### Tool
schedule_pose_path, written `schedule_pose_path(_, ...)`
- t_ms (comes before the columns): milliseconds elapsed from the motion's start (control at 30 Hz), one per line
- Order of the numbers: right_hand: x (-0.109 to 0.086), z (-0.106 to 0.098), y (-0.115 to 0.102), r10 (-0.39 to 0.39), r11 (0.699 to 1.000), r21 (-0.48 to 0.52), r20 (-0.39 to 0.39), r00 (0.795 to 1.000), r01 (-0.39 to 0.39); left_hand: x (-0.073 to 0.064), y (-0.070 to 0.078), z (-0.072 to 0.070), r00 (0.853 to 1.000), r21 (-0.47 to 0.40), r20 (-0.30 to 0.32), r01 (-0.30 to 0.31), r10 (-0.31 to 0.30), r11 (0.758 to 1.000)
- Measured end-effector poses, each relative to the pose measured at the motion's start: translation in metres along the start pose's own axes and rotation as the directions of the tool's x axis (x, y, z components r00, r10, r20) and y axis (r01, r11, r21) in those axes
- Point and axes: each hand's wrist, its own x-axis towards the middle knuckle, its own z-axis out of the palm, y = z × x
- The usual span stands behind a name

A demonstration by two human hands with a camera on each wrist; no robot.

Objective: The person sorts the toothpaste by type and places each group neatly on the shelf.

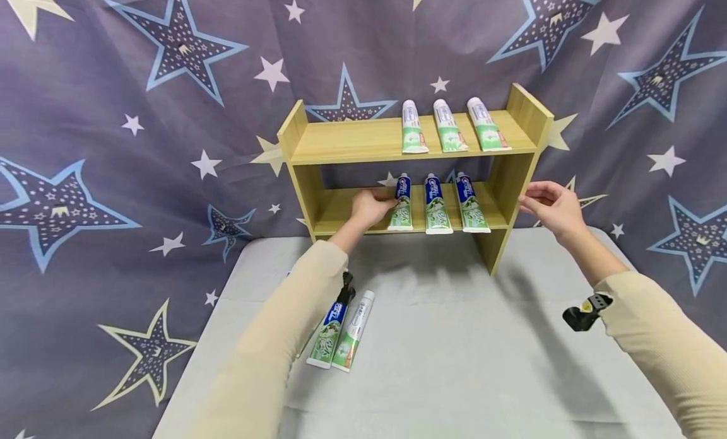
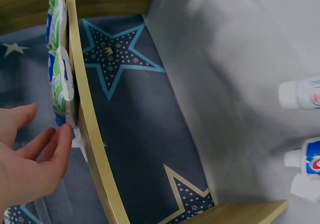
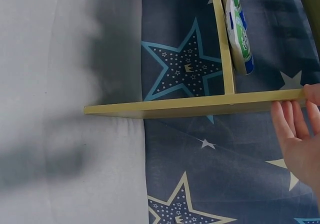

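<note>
A two-tier wooden shelf (image 1: pixel 341 141) stands at the back of the table. On its lower board lie three blue-and-green toothpaste tubes, caps toward the back. My left hand (image 1: pixel 370 207) is beside the leftmost toothpaste tube (image 1: pixel 402 202). In the left wrist view, the fingertips (image 2: pixel 65 131) touch or nearly touch that tube's end, with the thumb apart and the fingers loosely bent. At the shelf's right side panel, my right hand (image 1: pixel 553 207) holds the front edge. In the right wrist view the thumb lies over that edge and the fingers (image 3: pixel 284 121) are against the outer face.
Three white-and-green toothpaste tubes (image 1: pixel 451 127) lie on the upper board, toward the right. On the grey tabletop (image 1: pixel 443 338), a blue-and-green tube (image 1: pixel 328 338) and a white-and-green tube (image 1: pixel 354 332) lie near my left forearm, which partly hides others. A star-patterned curtain (image 1: pixel 216 130) hangs behind.
</note>
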Motion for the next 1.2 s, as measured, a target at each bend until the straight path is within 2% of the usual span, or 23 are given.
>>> schedule_pose_path(100, 0.000, 0.001, 0.000, -0.007, 1.000, 0.015, 0.002, 1.000, 0.007, -0.014, -0.005, -0.006, 1.000, -0.031, -0.019, 0.014, -0.014, 0.999)
schedule_pose_path(367, 0.000, -0.001, 0.003, 0.002, 1.000, 0.004, -0.004, 1.000, -0.002, -0.047, -0.027, -0.024, 0.996, -0.071, -0.041, -0.081, 0.078, 0.994)
schedule_pose_path(600, 0.001, -0.002, 0.001, 0.017, 0.999, -0.039, 0.001, 1.000, -0.017, -0.070, -0.058, -0.028, 0.995, -0.063, -0.048, -0.087, 0.084, 0.994)
schedule_pose_path(800, 0.002, 0.000, 0.000, 0.015, 1.000, -0.015, 0.005, 1.000, -0.015, -0.084, -0.089, -0.022, 0.999, -0.061, -0.005, -0.044, 0.044, 0.997)
schedule_pose_path(967, 0.001, 0.001, 0.000, 0.001, 0.999, 0.043, 0.012, 1.000, -0.001, -0.099, -0.117, -0.009, 0.998, -0.039, 0.051, -0.034, 0.036, 0.999)
schedule_pose_path(1100, 0.001, 0.001, 0.000, 0.000, 0.999, 0.034, 0.010, 1.000, -0.001, -0.111, -0.138, 0.003, 0.993, -0.013, 0.115, -0.017, 0.018, 1.000)
schedule_pose_path(1200, 0.001, 0.000, 0.000, 0.009, 1.000, 0.025, 0.004, 1.000, -0.009, -0.116, -0.148, 0.012, 0.987, 0.008, 0.158, -0.018, 0.017, 1.000)
